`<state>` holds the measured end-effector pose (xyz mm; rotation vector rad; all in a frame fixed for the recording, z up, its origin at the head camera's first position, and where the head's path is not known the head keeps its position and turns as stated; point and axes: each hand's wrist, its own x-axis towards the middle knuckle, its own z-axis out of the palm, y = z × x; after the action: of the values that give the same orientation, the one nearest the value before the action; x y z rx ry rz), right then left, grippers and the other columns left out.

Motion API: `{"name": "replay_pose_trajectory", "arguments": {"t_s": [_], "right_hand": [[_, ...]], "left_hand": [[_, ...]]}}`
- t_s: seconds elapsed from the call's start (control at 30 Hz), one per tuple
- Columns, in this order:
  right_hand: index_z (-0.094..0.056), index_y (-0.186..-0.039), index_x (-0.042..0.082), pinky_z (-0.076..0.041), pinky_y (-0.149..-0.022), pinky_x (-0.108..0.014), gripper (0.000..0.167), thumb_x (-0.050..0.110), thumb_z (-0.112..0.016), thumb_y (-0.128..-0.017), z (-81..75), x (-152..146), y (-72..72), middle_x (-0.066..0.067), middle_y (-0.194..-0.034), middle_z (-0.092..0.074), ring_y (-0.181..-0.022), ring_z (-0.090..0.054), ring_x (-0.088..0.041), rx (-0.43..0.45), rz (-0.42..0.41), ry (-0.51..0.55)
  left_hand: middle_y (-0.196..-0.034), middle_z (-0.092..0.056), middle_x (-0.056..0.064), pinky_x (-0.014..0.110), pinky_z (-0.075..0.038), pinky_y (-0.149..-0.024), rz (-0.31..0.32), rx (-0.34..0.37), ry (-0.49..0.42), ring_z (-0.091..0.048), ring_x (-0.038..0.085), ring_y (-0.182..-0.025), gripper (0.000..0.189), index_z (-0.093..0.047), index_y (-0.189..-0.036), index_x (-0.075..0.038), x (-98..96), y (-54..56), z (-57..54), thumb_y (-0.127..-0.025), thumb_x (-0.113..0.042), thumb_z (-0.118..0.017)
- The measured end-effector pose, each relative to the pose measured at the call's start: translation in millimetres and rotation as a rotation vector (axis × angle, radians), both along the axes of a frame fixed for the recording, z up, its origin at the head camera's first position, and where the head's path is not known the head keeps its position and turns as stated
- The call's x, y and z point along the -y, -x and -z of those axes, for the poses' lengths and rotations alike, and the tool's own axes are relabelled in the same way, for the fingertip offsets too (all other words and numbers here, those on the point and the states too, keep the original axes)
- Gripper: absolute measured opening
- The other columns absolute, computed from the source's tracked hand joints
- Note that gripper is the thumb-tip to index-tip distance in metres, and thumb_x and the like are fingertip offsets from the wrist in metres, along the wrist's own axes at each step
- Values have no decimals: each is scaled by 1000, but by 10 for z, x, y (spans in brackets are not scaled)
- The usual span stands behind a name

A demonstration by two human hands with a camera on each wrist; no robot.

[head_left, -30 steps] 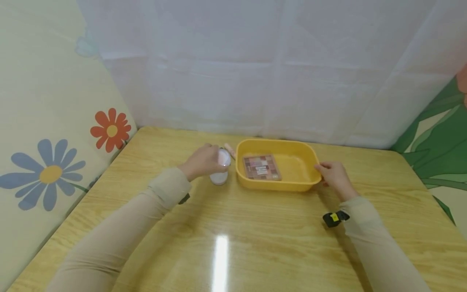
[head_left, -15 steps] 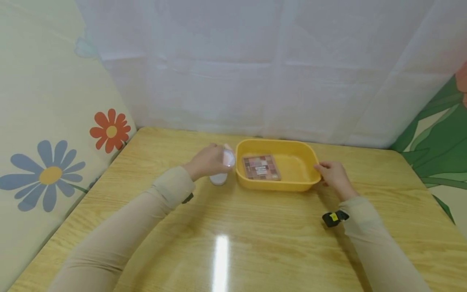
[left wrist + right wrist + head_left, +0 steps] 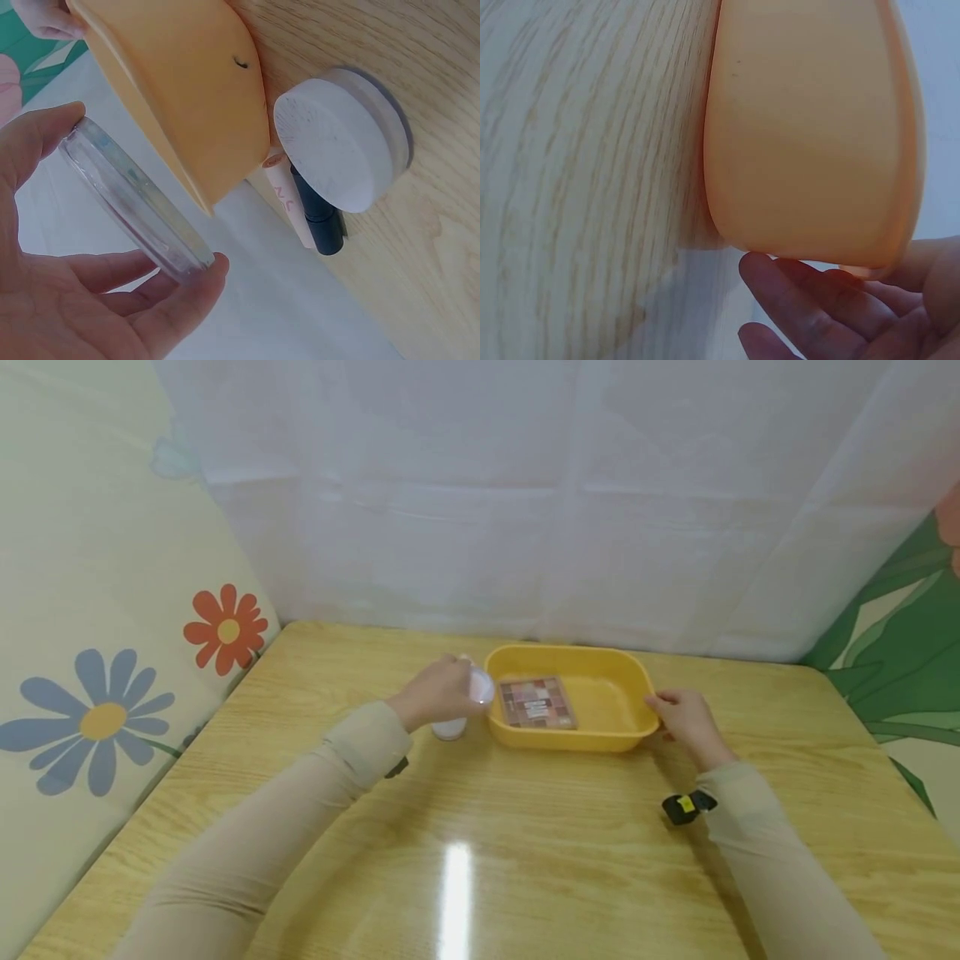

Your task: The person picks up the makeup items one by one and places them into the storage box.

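Note:
My left hand [image 3: 437, 695] holds a flat, round, clear-sided case [image 3: 139, 199] by its edge, thumb on one side and fingers on the other. In the head view the case overlaps the left end of a yellow plastic basin [image 3: 600, 741]. Under that hand, a round white-lidded jar [image 3: 337, 142] rests on the table, partly hidden in the head view. My right hand [image 3: 686, 724] pinches the basin's right rim, with fingers beneath it on the outer wall. Inside the basin, toward its left, lies a flat square palette [image 3: 538, 703] with a pink and brown checked cover.
Beside the basin's left end, a pink tube [image 3: 289, 195] and a black tube [image 3: 324, 225] lie next to the jar. The wooden table [image 3: 540, 843] meets a white cloth backdrop [image 3: 480, 510] behind the basin. Flower-printed panels [image 3: 105, 718] flank the sides.
My left hand has carried the round case rightward, off from above the jar to the basin's left rim. The right hand and the basin have stayed in place.

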<state>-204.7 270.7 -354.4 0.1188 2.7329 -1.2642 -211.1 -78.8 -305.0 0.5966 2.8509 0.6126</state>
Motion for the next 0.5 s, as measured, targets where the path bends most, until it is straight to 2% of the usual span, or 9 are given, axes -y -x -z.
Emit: {"name": "replay_pose_trajectory", "arguments": {"t_s": [0.3,0.5], "right_hand": [[-42,-130,-23,-54,-61,-27,51,20,-44,-103,21,-10,2,-39,-126,-49,-75,-55,-9,-10,10,1],[-41,-133,-21,-54,-63,-28,52,22,-43,-104,14,-8,12,-39,-129,-47,-88,-59,-24,3,7,-8]], "left_hand": [[-111,-58,19,37,-55,-78,9,14,4,-59,27,-89,61,-54,-123,10,-45,3,10,-81,-30,-73],[-115,-57,21,39,-55,-81,13,12,3,-59,28,-92,62,-53,-126,10,-69,-8,11,-83,-30,-73]]}}
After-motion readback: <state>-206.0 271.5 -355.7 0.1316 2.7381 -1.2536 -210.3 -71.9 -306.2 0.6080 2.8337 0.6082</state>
